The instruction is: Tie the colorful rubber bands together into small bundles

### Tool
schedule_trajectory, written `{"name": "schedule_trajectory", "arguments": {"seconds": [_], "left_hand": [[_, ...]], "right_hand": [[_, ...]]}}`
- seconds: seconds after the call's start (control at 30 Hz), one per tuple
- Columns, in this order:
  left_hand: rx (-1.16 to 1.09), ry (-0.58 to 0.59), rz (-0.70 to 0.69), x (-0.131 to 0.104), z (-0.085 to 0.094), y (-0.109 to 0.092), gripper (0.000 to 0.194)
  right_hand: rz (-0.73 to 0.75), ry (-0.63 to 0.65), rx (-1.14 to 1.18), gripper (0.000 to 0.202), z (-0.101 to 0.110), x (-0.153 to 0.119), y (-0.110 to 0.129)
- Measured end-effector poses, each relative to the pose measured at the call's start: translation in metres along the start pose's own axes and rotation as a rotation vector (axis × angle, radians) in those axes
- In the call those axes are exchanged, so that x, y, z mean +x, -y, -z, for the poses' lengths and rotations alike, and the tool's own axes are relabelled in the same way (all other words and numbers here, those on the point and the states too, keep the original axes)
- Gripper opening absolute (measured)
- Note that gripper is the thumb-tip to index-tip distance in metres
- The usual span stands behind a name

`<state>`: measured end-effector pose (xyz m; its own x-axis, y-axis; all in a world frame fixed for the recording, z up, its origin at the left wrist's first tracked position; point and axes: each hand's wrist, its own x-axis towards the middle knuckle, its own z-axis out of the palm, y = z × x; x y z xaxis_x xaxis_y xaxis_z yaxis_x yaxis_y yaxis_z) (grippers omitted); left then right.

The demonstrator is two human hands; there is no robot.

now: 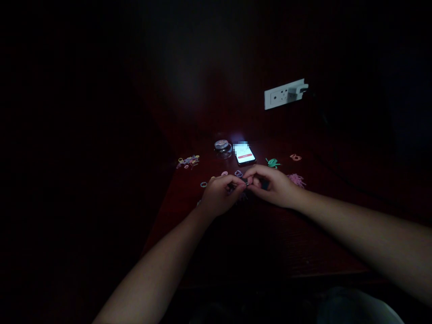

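Note:
My left hand [221, 192] and my right hand [273, 185] meet over the table, thumbs and fingertips pressed together. Between them is something small and pale, too dim and tiny to name. Just beyond the fingers lie a purple elastic band [238, 173] and a pink one [224, 173]. A bluish-green band [203, 184] rests to the left of my left hand. Below the fingertips more purple bands [242, 196] show in part. Beside my right wrist sits a pile of pink bands [297, 180], partly covered by the hand.
A lit phone [245, 153] lies behind the hands, with a round clear jar [223, 147] to its left. Mixed bands [189, 161] lie at the far left, green bands [273, 163] and orange bands [295, 157] at the right. A wall socket [285, 94] holds a plug.

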<state>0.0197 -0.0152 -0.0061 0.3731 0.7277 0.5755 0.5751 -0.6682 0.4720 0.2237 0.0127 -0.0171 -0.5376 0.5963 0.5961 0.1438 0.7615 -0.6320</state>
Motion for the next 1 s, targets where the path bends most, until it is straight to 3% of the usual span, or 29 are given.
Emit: {"name": "schedule_trajectory", "arguments": {"seconds": [0.1, 1.0], "left_hand": [[-0.006, 0.008, 0.006, -0.0005, -0.0006, 0.0010, 0.013], [0.010, 0.020, 0.000, -0.0005, 0.0031, -0.0011, 0.011]], "right_hand": [[0.042, -0.012, -0.057, 0.007, 0.0011, 0.0017, 0.0009], [-0.104, -0.056, 0.036, 0.006, 0.0015, 0.0004, 0.0053]]}}
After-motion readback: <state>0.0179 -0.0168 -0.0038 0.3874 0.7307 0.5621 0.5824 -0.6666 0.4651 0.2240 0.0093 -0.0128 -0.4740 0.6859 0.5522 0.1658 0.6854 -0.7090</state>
